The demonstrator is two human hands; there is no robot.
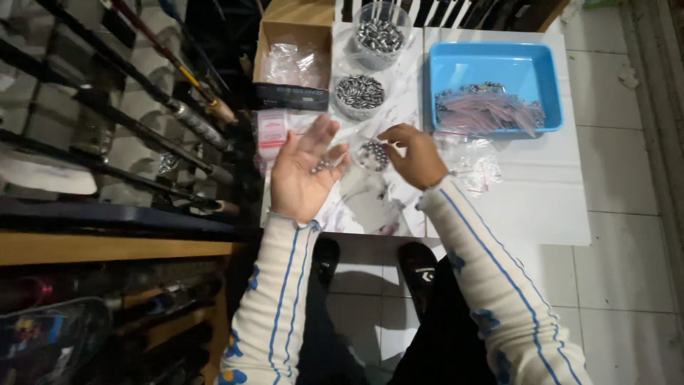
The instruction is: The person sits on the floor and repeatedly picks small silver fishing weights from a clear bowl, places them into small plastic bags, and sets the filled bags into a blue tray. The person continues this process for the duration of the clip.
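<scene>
A white desk (541, 207) held a blue tray (499, 68) of clear packets, a cardboard box (293, 60) of plastic bags, and two clear tubs (360, 94) of small grey metal weights. A smaller cup (371, 155) of weights sat between the hands. The left hand (305, 175) lay open, palm up, cradling a few weights (320, 167). The right hand (417, 157) curled over the cup, fingertips pinched at its rim; whether they gripped anything could not be told.

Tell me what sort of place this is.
Probably a fishing-tackle shop or packing corner. Fishing rods lie racked on the left, clear tubs of metal sinkers stand on the white table, and a blue tray holds filled bags.
</scene>
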